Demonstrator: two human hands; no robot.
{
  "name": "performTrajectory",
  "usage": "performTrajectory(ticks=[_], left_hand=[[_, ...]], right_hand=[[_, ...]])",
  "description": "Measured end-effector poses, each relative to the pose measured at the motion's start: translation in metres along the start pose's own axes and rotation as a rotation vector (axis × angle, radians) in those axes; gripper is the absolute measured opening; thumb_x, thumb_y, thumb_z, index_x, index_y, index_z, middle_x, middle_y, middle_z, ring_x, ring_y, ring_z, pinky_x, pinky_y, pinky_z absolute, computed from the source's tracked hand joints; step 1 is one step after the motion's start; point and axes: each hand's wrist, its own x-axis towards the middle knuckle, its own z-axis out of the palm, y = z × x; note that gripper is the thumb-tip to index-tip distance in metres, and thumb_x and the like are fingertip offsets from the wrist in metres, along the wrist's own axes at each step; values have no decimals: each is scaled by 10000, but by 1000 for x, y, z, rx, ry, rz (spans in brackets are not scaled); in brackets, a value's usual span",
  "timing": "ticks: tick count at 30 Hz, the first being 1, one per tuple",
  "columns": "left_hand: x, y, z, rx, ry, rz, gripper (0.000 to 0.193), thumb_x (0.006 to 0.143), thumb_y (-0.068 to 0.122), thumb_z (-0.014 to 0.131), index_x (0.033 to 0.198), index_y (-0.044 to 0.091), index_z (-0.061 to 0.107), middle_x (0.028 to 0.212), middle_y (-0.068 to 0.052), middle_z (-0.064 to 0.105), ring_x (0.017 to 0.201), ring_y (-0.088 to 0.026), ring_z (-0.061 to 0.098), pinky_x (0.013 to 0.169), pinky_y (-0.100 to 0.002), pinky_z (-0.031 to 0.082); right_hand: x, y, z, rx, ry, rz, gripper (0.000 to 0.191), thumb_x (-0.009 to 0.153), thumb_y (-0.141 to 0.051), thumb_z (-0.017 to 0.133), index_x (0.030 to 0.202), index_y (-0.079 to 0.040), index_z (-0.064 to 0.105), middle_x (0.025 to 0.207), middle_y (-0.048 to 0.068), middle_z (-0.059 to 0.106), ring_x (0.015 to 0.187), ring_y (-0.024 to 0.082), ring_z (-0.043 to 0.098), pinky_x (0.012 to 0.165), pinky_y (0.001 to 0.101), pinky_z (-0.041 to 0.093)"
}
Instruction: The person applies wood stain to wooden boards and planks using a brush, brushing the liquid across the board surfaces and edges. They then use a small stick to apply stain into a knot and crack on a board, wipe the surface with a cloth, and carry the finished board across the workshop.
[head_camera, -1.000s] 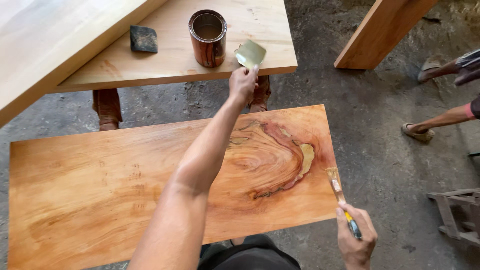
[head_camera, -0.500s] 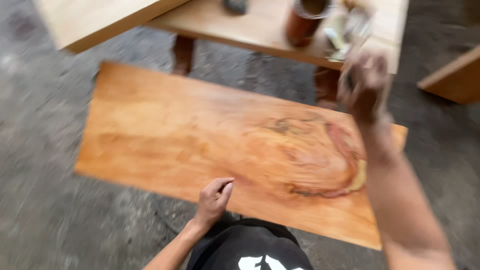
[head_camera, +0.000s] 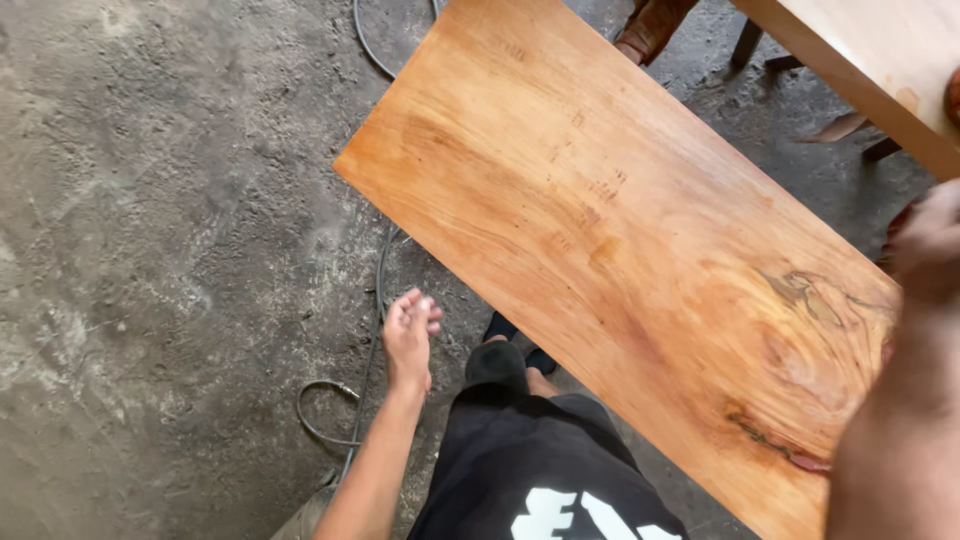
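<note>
A long varnished wooden board (head_camera: 600, 220) with a dark swirling grain knot near its right end lies slanted across the view, above the concrete floor. My left hand (head_camera: 410, 335) hangs beside the board's near edge, over the floor, fingers loosely curled against the thumb and holding nothing. My right hand (head_camera: 930, 240) is blurred at the right edge, raised above the board's knotted end, with its forearm filling the lower right corner. Whether it holds anything is not visible.
A pale wooden table top (head_camera: 880, 60) crosses the top right corner, with a carved wooden leg (head_camera: 655, 25) and darker legs under it. A grey cable (head_camera: 375, 290) snakes over the rough concrete floor (head_camera: 160, 250) by my feet. My black shorts (head_camera: 530, 470) are below.
The view has swung left and down: the tin and tools on the table are gone from sight. My left hand has dropped off the board toward the floor; my right hand moved to the right edge.
</note>
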Motion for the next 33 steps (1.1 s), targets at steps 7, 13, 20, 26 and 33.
performTrajectory(ticks=[7, 13, 20, 26, 33], left_hand=[[-5, -19, 56, -386, -366, -511, 585, 1039, 502, 575, 1318, -13, 583, 1162, -82, 643, 1043, -213, 609, 874, -364, 492], [-53, 1, 119, -479, -233, -780, 785, 952, 584, 482, 1519, 50, 383, 1581, -178, 452, 1433, -317, 441, 1170, -486, 314], [18, 78, 99, -461, -253, -569, 741, 987, 483, 437, 1502, -43, 354, 1568, -267, 418, 1441, -421, 413, 1172, -590, 298], [-10, 86, 85, -256, 129, -562, 851, 1118, 502, 382, 1420, -125, -106, 1428, -349, -189, 1316, -533, -151, 1136, -644, 7], [-32, 8, 150, -728, -42, -580, 895, 891, 770, 257, 1527, 161, 414, 1590, -55, 453, 1440, -298, 416, 1166, -489, 328]], right_hand=[[-39, -77, 36, 285, -233, 318, 322, 1052, -376, 680, 1216, -106, 742, 1280, 162, 658, 1275, 367, 538, 1084, 483, 456], [64, -71, 59, 111, -989, 404, 602, 1105, -566, 419, 1215, -30, 670, 1156, 276, 719, 1100, 450, 649, 962, 526, 505], [124, -156, 76, 282, -778, 417, 612, 1019, -619, 453, 1082, -65, 706, 1124, 215, 725, 1101, 401, 653, 949, 504, 506], [103, -71, 97, 396, -1061, 511, 715, 910, -728, 495, 1098, -86, 749, 1175, 188, 739, 1121, 342, 663, 978, 463, 491], [68, -31, 74, 343, -1203, 545, 850, 833, -806, 540, 1020, -21, 804, 1086, 230, 794, 1048, 357, 720, 919, 481, 544]])
